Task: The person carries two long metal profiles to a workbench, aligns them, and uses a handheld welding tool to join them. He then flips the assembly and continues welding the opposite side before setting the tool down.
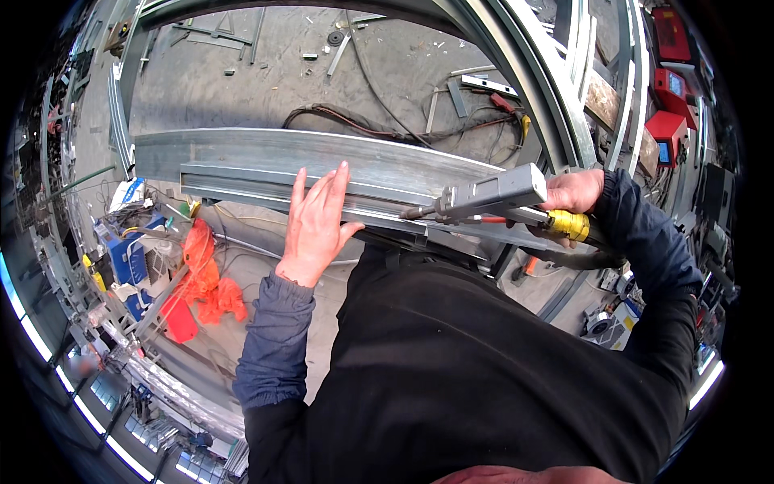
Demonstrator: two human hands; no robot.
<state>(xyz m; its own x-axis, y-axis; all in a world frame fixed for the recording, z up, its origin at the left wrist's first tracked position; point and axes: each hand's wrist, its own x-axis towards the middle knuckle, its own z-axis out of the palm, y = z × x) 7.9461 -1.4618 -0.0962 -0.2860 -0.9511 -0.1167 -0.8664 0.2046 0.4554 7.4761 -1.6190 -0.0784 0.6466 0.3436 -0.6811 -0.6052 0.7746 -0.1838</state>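
Note:
My right hand [574, 194] is wrapped round a grey, boxy handheld welding gun [496, 192] with a yellow collar at its rear. The gun points left, and its narrow nozzle tip is at the near edge of a long metal profile [322, 153]. Whether the tip touches the metal, I cannot tell. My left hand [316, 214] lies with its fingers stretched out over a narrower channel piece [234, 181] set along that profile's near side. No object is in the left hand.
Steel uprights [540, 89] rise beyond my right hand. Cables [347, 121] and metal offcuts lie on the concrete floor beyond the profile. An orange cloth [211, 274] and a blue machine [126, 256] are at left. Red machines [666, 133] stand at far right.

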